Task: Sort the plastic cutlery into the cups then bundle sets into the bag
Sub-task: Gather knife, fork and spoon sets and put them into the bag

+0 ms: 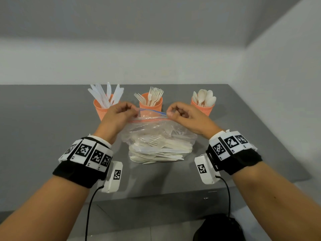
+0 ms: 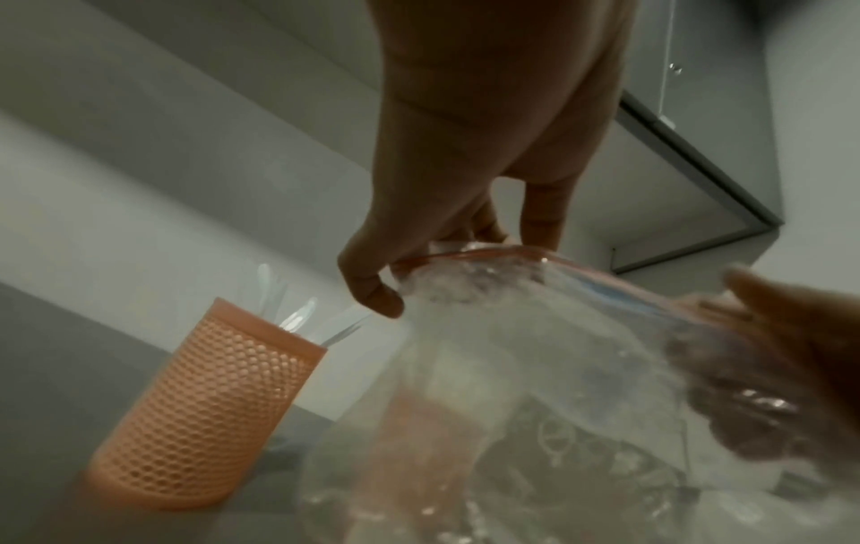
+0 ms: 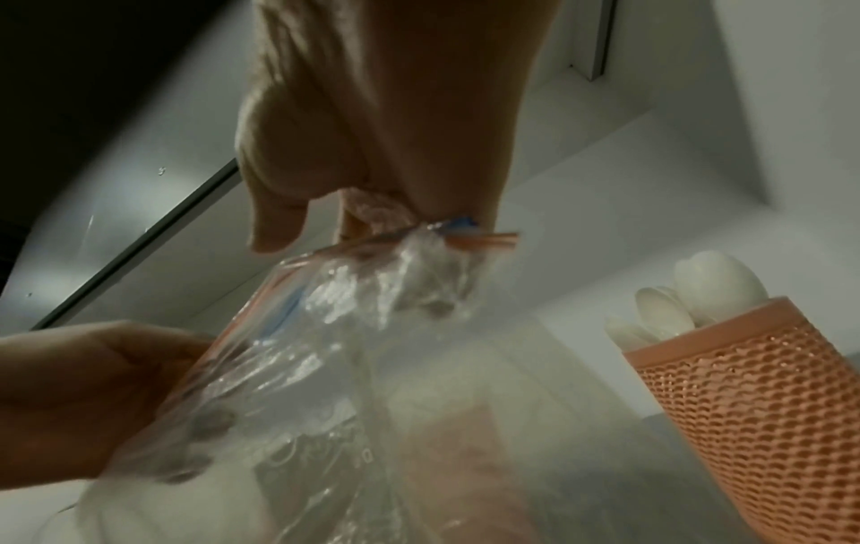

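Observation:
A clear zip bag full of white plastic cutlery stands on the grey table, its mouth held up. My left hand pinches the left end of the zip strip, and my right hand pinches the right end. In the left wrist view my left hand grips the bag at its top edge. The right wrist view shows my right hand pinching the bag corner. Behind stand three orange cups: knives, forks and spoons.
The table ends at a front edge close to me and a right edge near the white wall. A black object lies on the floor below. The knife cup and spoon cup stand close to the hands.

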